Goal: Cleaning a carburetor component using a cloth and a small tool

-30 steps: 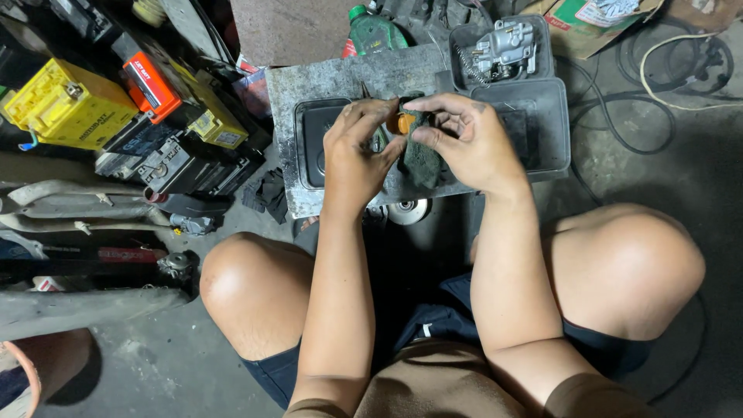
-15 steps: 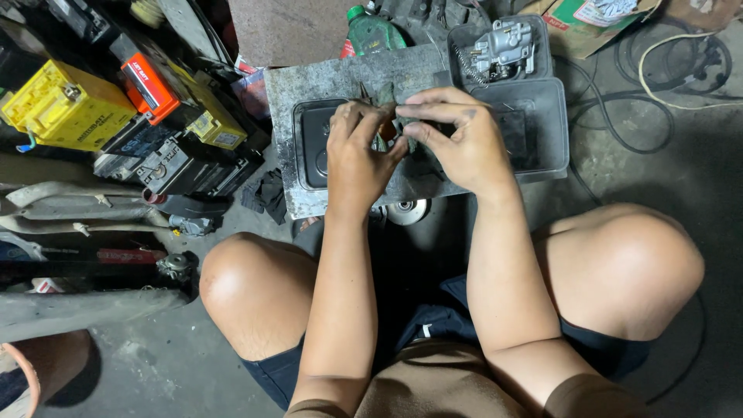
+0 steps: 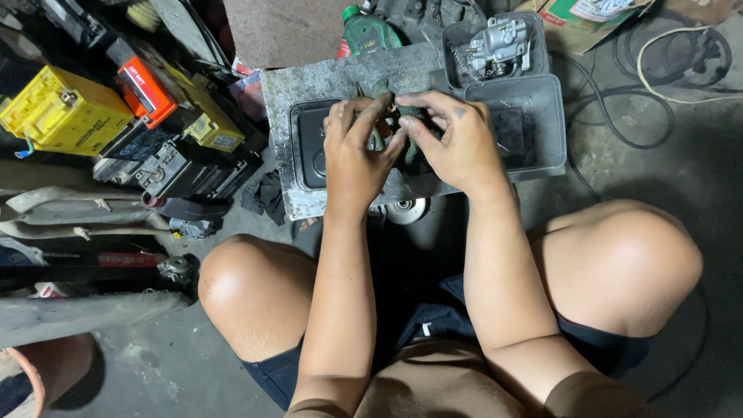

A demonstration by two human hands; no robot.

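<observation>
A: What's changed vs. a sec ago?

B: Left hand (image 3: 357, 155) and right hand (image 3: 457, 143) have closed in tighter over the dark part (image 3: 398, 143). The small orange bit seen between the fingers earlier is now hidden. Fingers of both hands pinch together on the part, tips nearly touching. Reads as fine fitting work, not a lift; part hasn't left its spot.

A: Where's it sit?

B: Right under the fingertips, over the grey slab (image 3: 325, 89) and black tray (image 3: 306, 143).

A: Around it?

B: Beyond the right fingers: grey tub (image 3: 542, 124), w/ a carburettor (image 3: 499, 42) in a smaller tub behind. Green bottle (image 3: 368, 31) past the fingertips. Left of the left hand: yellow battery (image 3: 62, 116), orange one (image 3: 143, 89).

A: Anything in the way?

B: Hands themselves block the view; clutter sits well apart.
</observation>
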